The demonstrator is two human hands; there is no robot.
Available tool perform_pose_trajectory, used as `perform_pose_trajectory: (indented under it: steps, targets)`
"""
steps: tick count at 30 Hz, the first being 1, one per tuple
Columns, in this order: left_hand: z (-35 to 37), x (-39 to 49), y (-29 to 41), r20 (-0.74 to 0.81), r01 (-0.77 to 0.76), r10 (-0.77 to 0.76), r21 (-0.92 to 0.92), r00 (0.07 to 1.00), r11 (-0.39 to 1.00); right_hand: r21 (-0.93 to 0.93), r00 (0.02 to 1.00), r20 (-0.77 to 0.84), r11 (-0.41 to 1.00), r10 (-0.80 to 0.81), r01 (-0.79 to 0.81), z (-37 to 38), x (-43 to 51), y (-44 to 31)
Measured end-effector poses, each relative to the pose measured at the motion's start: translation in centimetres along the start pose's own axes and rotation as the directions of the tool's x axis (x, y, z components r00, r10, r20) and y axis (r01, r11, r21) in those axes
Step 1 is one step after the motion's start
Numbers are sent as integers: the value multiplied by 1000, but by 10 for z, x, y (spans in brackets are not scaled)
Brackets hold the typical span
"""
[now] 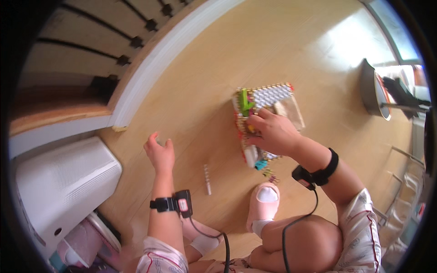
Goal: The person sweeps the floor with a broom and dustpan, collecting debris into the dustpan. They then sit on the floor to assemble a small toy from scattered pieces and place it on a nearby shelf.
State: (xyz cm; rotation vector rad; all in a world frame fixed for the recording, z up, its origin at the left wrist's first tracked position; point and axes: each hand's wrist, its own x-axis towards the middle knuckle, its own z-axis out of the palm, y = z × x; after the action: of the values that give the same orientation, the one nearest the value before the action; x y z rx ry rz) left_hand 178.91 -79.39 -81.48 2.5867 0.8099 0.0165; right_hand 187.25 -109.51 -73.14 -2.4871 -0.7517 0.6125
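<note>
My right hand [273,131] reaches over a beaded box [271,97] of white, gold and red beads on the floor. Its fingers bend down among the contents and are blurred, so a grip cannot be made out. Green clips [243,102] lie at the box's far left corner, and a beige cloth-like piece [288,111] sits on its right side. By the near edge are a teal binder clip [261,165] and smaller coloured binder clips [269,174]. My left hand [159,152] hovers left of the box, thumb and fingers apart; a small greyish patch shows between them, unclear.
A slim patterned pen-like stick [207,180] lies on the wooden floor [205,102]. My pink slipper [263,206] is just below the clips. A white ribbed case [68,174] stands left, under a ledge with a black metal railing [99,25]. Clear plastic containers [403,201] stand right.
</note>
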Motion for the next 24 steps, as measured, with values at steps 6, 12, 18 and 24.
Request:
perform_pose_trajectory:
  steps: [6,12,18,24]
  targets:
    - [20,19,-80,21,177,-188,239,982,955,-121,997,-76,993,2,-11,13,8,-8]
    - [-8,8,-20,216,78,-26,-233,976,969,4,990,-137,1000,-18,19,13,6,0]
    - [-44,-55,103,350,-303,531,-531,772,791,104,994,-101,994,46,-36,10,8,3]
    - [-6,-56,156,412,-428,584,-412,700,804,149,988,-145,988,55,-33,11,6,4]
